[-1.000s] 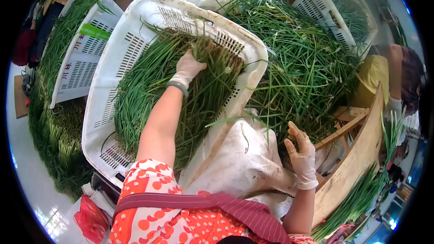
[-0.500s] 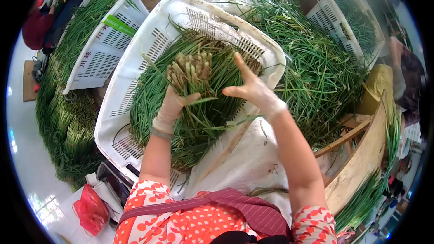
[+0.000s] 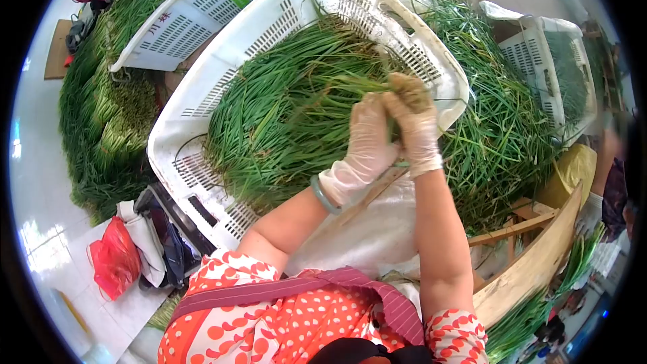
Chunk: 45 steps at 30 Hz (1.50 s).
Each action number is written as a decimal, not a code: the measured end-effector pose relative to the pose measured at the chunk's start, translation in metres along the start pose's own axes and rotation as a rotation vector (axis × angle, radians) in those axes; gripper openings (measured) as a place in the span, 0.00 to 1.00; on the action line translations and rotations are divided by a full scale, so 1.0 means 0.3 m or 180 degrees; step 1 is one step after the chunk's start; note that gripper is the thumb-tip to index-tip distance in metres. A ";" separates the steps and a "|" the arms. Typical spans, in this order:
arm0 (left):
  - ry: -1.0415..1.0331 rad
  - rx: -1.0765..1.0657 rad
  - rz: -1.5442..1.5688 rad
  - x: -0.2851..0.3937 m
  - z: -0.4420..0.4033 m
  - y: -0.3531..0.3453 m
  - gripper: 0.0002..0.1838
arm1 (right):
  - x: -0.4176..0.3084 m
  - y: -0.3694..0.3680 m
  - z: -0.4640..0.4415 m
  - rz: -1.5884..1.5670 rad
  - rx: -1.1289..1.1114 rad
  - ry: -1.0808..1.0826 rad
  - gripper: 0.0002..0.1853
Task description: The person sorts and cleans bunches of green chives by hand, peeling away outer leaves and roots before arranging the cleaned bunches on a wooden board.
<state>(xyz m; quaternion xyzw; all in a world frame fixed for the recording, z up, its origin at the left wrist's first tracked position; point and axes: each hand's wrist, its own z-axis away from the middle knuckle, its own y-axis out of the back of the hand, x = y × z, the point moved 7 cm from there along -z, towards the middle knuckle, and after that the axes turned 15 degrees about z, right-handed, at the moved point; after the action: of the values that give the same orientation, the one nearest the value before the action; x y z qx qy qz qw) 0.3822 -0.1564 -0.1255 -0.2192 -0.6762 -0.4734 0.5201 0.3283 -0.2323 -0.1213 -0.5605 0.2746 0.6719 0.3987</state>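
Both gloved hands meet over the right side of a white plastic crate [image 3: 176, 104] full of long green garlic chives [image 3: 269, 104]. My right hand [image 3: 416, 128] is closed around the pale brown root end of a bunch of garlic chives [image 3: 408, 87]. Pressed close beside it, my left hand [image 3: 364, 145] is closed on the stems of that same bunch, its fingers partly hidden. From the hands, the bunch's leaves stretch left over the pile, where they blend in. A grey-green bangle [image 3: 325, 195] circles my left wrist.
A second white crate [image 3: 178, 30] of chives stands upper left, with stacked chives [image 3: 111, 121] below it. Loose leaves [image 3: 492, 114] heap at the right, near another crate [image 3: 539, 61] and a wooden board [image 3: 532, 263]. A red plastic bag [image 3: 114, 259] lies lower left.
The bunch has swung from upright in my left hand to lying with its roots toward the right. My right hand, open before, now grips the root end. The view has shifted.
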 end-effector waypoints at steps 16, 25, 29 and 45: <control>0.1598 -0.1359 -0.1705 -0.670 0.414 0.217 0.62 | -0.438 0.867 0.175 -0.0901 0.1722 0.0630 0.21; 0.0298 -0.0428 0.0370 -0.140 0.212 0.190 0.22 | -0.526 1.191 0.508 -0.0475 0.3197 0.0779 0.18; 0.0580 -0.1988 0.2429 0.439 0.253 -0.051 0.19 | -0.575 1.115 0.633 -0.0533 0.3392 0.0850 0.20; 0.2373 -0.2333 0.6057 0.772 0.334 -0.724 0.18 | -0.262 0.810 1.128 -0.1691 0.2554 0.0739 0.26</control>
<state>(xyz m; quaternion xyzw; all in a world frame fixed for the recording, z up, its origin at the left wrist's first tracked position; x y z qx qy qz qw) 0.0771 -0.2139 -0.0054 -0.6380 0.1538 -0.0861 0.7496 -0.0531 -0.1031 0.0108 -0.4846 0.4018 0.3215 0.7074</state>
